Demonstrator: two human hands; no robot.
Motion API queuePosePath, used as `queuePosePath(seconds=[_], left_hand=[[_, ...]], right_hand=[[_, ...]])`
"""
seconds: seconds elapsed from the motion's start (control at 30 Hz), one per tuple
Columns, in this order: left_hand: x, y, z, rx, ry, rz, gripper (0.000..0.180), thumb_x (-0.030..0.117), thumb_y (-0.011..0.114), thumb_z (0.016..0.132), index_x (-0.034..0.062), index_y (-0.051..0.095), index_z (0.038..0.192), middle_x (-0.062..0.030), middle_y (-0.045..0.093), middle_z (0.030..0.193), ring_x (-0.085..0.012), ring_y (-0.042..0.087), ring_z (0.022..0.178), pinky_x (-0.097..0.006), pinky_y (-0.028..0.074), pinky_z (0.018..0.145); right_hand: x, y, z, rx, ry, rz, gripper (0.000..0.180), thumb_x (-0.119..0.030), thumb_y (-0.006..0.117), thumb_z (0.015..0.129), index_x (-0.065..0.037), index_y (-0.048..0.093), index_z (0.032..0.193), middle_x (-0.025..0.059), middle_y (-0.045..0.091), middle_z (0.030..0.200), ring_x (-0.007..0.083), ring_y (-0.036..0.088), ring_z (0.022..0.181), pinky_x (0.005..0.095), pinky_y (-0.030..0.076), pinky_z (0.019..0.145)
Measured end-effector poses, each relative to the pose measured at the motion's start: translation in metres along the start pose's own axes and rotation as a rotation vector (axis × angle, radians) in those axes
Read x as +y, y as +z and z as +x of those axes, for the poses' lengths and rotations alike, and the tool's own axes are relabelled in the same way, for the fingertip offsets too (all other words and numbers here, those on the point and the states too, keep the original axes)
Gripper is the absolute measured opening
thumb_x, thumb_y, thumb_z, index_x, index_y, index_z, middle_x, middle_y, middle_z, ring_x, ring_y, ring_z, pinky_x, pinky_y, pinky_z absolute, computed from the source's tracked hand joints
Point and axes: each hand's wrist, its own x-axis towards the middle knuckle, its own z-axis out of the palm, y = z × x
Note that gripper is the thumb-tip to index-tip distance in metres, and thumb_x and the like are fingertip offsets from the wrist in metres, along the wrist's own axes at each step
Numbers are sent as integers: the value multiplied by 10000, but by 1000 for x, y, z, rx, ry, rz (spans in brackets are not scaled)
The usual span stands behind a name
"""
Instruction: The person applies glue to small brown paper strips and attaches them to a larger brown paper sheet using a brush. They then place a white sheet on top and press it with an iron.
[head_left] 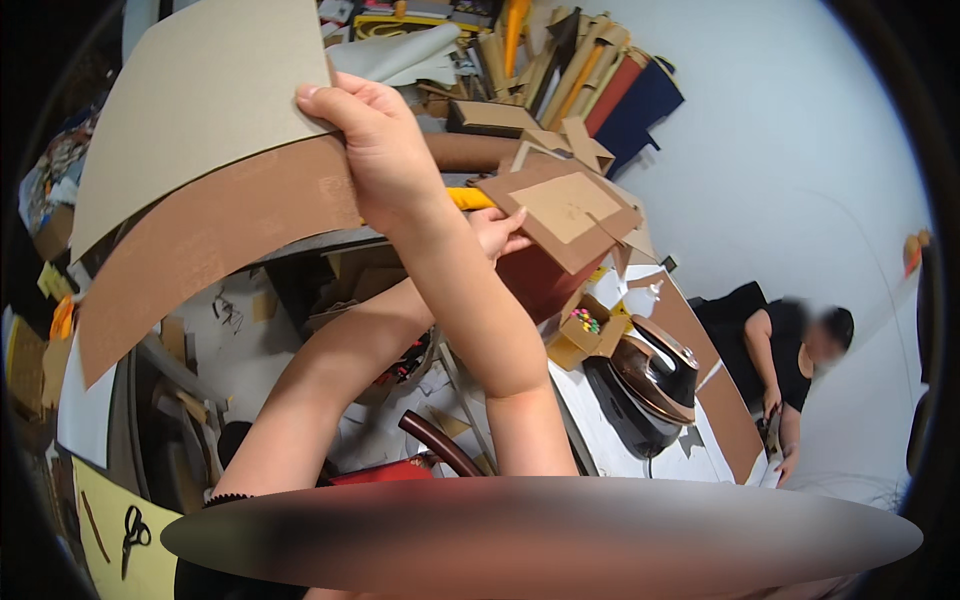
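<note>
My right hand (372, 150) reaches up across my other arm and grips the right edge of a large grey board (200, 110). A big brown sheet (210, 235) lies just under that board. My left hand (497, 232) stretches out beneath my right forearm. Its fingers touch the underside of a brown cardboard piece (560, 215) with a paler rectangle on it. A yellow object (468, 198) sits right beside that hand. Whether the left hand grips the piece is hidden.
A dark iron (650, 385) stands on the white table (610, 440), with a small box of coloured pins (585, 325) next to it. Scissors (134, 530) lie on a yellow sheet at lower left. Rolled boards (570, 60) are stacked at the back. Another person (790, 350) works at the right.
</note>
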Motion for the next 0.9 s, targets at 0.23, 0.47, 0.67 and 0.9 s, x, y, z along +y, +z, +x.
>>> queuePosePath(seconds=[0.23, 0.47, 0.67, 0.9], left_hand=[[14, -92, -116, -317, 93, -176, 449, 317, 565, 1044, -10, 511, 1346, -194, 642, 1215, -299, 658, 1151, -379, 534, 1002], [121, -238, -343, -35, 503, -402, 405, 211, 607, 995, 25, 566, 1353, -120, 609, 1348, -243, 564, 1247, -393, 483, 1053], [140, -260, -492, 414, 774, -450, 366, 181, 605, 999, 7, 572, 1320, -133, 626, 1299, -248, 605, 1177, -387, 521, 1019], [162, -223, -637, 1077, 1350, -183, 322, 113, 572, 1010, -3, 563, 1311, -146, 639, 1260, -248, 642, 1122, -404, 560, 980]], right_hand=[[44, 4, 18, -37, 181, 23, 212, -131, 562, 981, 32, 670, 1063, 79, 723, 971, 130, 683, 809, 284, 557, 759], [117, 54, 23, -160, 433, 157, 151, -100, 606, 942, 8, 691, 1005, 90, 729, 958, 152, 697, 816, 290, 563, 746], [176, 125, 28, -430, 619, 153, 131, -177, 696, 919, -62, 689, 982, 26, 701, 889, 120, 691, 759, 277, 564, 706], [205, 230, 20, -753, 639, 319, 251, -198, 655, 935, -14, 677, 1104, 52, 714, 992, 134, 693, 810, 270, 559, 730]])
